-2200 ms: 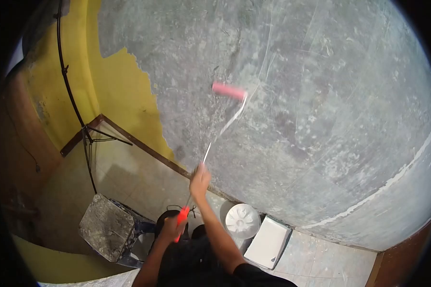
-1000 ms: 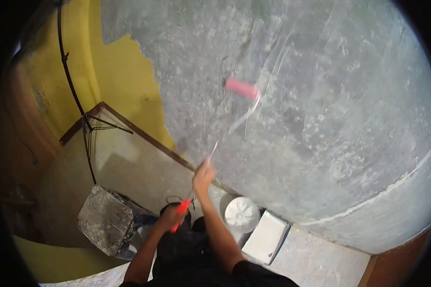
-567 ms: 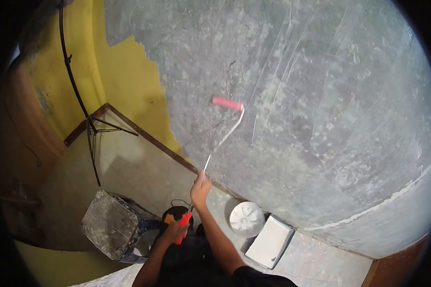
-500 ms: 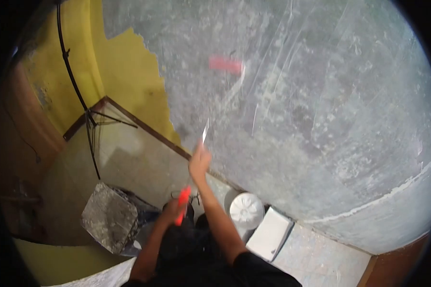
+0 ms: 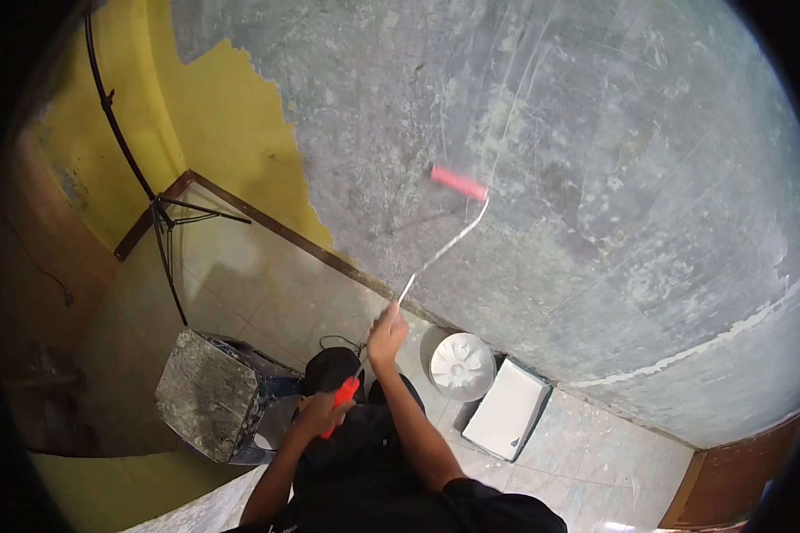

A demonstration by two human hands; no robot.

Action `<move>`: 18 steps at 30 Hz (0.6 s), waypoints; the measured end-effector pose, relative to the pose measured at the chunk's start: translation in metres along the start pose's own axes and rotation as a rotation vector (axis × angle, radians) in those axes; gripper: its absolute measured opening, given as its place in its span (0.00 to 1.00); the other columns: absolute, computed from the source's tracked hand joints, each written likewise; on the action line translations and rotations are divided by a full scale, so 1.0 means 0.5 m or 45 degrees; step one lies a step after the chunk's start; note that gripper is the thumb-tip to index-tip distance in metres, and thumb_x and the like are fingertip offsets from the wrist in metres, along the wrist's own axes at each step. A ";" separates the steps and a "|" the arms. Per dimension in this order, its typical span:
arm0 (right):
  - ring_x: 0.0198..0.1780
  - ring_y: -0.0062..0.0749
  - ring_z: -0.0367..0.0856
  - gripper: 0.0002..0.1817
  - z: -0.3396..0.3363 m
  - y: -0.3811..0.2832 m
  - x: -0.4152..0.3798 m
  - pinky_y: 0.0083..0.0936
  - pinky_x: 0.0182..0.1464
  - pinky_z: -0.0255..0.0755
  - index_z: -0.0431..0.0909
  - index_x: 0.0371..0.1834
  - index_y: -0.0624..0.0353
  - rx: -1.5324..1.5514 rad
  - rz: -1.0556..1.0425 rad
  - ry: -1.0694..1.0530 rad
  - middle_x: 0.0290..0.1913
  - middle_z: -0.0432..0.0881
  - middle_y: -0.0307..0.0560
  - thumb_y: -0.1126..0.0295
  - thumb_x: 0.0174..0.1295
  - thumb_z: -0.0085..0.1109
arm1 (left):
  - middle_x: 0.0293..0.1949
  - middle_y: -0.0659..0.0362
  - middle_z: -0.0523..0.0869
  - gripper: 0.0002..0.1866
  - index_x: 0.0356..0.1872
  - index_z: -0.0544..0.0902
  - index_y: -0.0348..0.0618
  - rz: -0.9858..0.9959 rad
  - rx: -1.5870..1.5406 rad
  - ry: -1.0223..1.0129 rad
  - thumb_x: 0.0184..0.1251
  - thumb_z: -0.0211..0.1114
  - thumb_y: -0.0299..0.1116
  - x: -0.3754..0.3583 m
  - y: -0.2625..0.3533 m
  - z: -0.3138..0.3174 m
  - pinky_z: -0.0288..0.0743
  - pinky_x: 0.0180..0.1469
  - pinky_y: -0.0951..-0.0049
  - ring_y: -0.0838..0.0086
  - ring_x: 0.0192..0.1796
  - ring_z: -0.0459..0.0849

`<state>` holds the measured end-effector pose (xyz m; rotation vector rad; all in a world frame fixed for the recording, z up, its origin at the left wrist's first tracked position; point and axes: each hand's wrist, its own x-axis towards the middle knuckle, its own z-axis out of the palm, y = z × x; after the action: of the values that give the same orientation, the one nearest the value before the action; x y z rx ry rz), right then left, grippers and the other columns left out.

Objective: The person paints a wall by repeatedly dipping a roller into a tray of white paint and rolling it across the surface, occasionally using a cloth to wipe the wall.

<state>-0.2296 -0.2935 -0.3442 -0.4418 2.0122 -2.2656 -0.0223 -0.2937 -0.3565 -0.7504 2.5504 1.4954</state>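
A paint roller (image 5: 444,250) with a long pale metal rod reaches up from both hands to the grey, patchy wall (image 5: 596,178). Its pink sleeve (image 5: 459,182) overlaps the wall, slightly blurred. Wrapped round the red grip at the lower end is my left hand (image 5: 318,414). Farther up the rod, my right hand (image 5: 388,339) is closed on the metal. Yellow paint (image 5: 240,133) with a ragged edge covers the wall to the left.
By the wall's foot stand a round white tub (image 5: 462,366) and a paint tray (image 5: 508,409) filled with white. A paint-spattered box-like stand (image 5: 209,395) is at my left. Beyond it, a black tripod (image 5: 156,202) rests in the corner. Tiled floor (image 5: 587,453) extends right.
The pink roller sleeve has come down the wall and slightly right. My right hand has moved lower and my left hand a little lower too, both still holding the roller.
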 end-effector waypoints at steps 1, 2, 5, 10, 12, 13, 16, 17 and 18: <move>0.16 0.15 0.56 0.27 0.009 -0.002 0.025 0.23 0.18 0.49 0.58 0.16 0.53 -0.006 -0.116 0.003 0.14 0.58 0.30 0.55 0.77 0.41 | 0.17 0.56 0.79 0.18 0.31 0.79 0.36 0.082 -0.111 0.093 0.68 0.61 0.44 0.016 0.004 -0.008 0.72 0.27 0.66 0.69 0.20 0.80; 0.16 0.14 0.55 0.27 0.040 -0.052 0.074 0.22 0.18 0.48 0.57 0.15 0.52 -0.011 -0.231 0.002 0.14 0.57 0.30 0.55 0.77 0.41 | 0.15 0.54 0.79 0.20 0.27 0.78 0.34 0.161 -0.222 0.190 0.68 0.60 0.44 0.050 0.031 -0.041 0.71 0.26 0.65 0.66 0.19 0.80; 0.16 0.14 0.54 0.27 0.096 -0.258 0.188 0.22 0.18 0.48 0.56 0.16 0.51 0.247 -0.376 -0.091 0.14 0.57 0.29 0.55 0.77 0.40 | 0.16 0.55 0.79 0.19 0.26 0.78 0.35 0.387 -0.245 0.374 0.68 0.60 0.43 0.142 0.135 -0.125 0.72 0.27 0.63 0.64 0.19 0.80; 0.16 0.15 0.54 0.27 0.042 -0.150 0.140 0.22 0.18 0.48 0.57 0.17 0.51 0.026 -0.378 -0.140 0.14 0.57 0.29 0.54 0.77 0.40 | 0.17 0.56 0.80 0.18 0.28 0.78 0.37 0.255 -0.331 0.324 0.71 0.58 0.43 0.112 0.051 -0.017 0.73 0.29 0.64 0.66 0.22 0.82; 0.14 0.15 0.55 0.27 -0.001 -0.102 0.033 0.21 0.17 0.51 0.58 0.17 0.51 0.050 -0.013 -0.259 0.14 0.58 0.30 0.51 0.77 0.40 | 0.17 0.56 0.80 0.19 0.28 0.78 0.37 0.225 -0.277 0.202 0.71 0.58 0.44 0.006 0.031 0.009 0.73 0.29 0.64 0.65 0.23 0.83; 0.13 0.16 0.57 0.27 -0.017 -0.093 -0.007 0.21 0.16 0.53 0.59 0.17 0.51 0.131 0.220 -0.315 0.13 0.58 0.30 0.50 0.76 0.40 | 0.17 0.56 0.80 0.19 0.29 0.78 0.36 0.096 -0.353 0.128 0.70 0.59 0.44 -0.046 0.010 0.023 0.73 0.30 0.63 0.65 0.23 0.83; 0.12 0.17 0.60 0.27 -0.055 -0.042 -0.125 0.20 0.14 0.56 0.61 0.18 0.50 0.226 0.648 -0.322 0.13 0.59 0.31 0.48 0.75 0.40 | 0.17 0.55 0.81 0.18 0.30 0.79 0.36 -0.135 -0.177 0.069 0.68 0.61 0.44 -0.183 0.035 0.016 0.74 0.30 0.64 0.65 0.22 0.83; 0.12 0.17 0.60 0.27 -0.056 -0.028 -0.141 0.20 0.14 0.57 0.61 0.19 0.50 0.244 0.712 -0.320 0.12 0.59 0.31 0.47 0.75 0.40 | 0.18 0.55 0.81 0.18 0.31 0.79 0.37 -0.160 -0.044 0.106 0.68 0.62 0.44 -0.201 0.043 0.010 0.74 0.30 0.64 0.66 0.22 0.83; 0.12 0.17 0.60 0.26 -0.059 -0.016 -0.160 0.20 0.14 0.56 0.62 0.20 0.49 0.216 0.799 -0.289 0.13 0.59 0.31 0.47 0.75 0.41 | 0.18 0.57 0.81 0.16 0.32 0.80 0.37 -0.117 -0.054 0.156 0.65 0.65 0.43 -0.219 0.026 0.016 0.74 0.28 0.68 0.70 0.21 0.82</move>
<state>-0.1601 -0.2443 -0.3520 -0.0334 1.5450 -1.8712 0.0663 -0.2419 -0.3156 -0.9801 2.5379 1.5247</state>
